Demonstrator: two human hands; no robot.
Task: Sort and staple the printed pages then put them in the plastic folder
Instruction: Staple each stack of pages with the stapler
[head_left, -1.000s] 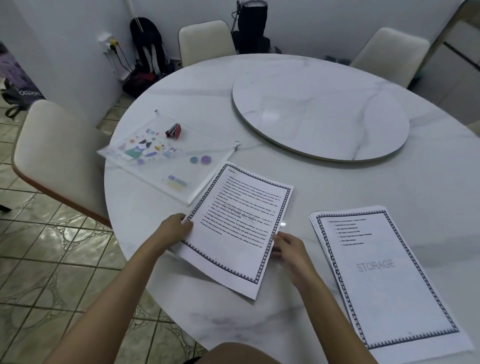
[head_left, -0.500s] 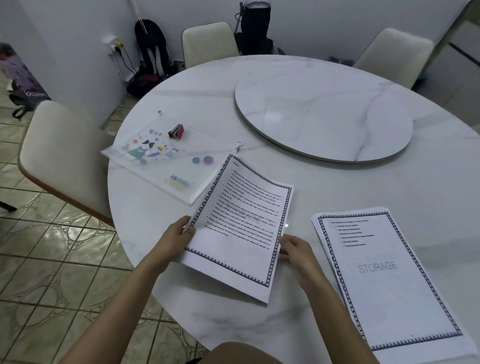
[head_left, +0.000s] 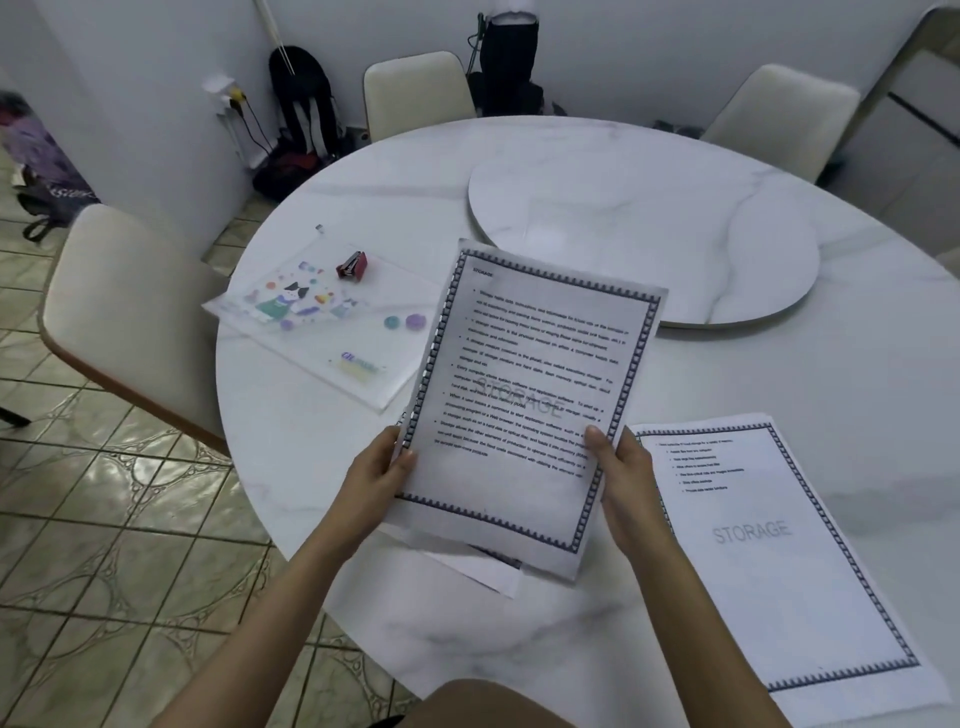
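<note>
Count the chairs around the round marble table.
3. One cream padded chair stands at the table's left edge, a second at the far side by the wall, and a third at the far right. Others may sit outside the view.

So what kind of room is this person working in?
Probably a home dining area: a round marble table with a turntable, cushioned chairs around it, a tiled floor.

Domestic dining room: round marble table (head_left: 363, 649) with lazy Susan (head_left: 644, 239), cream upholstered chairs (head_left: 130, 312), patterned tiled floor (head_left: 104, 545), backpacks (head_left: 298, 104) against the white wall.
</note>
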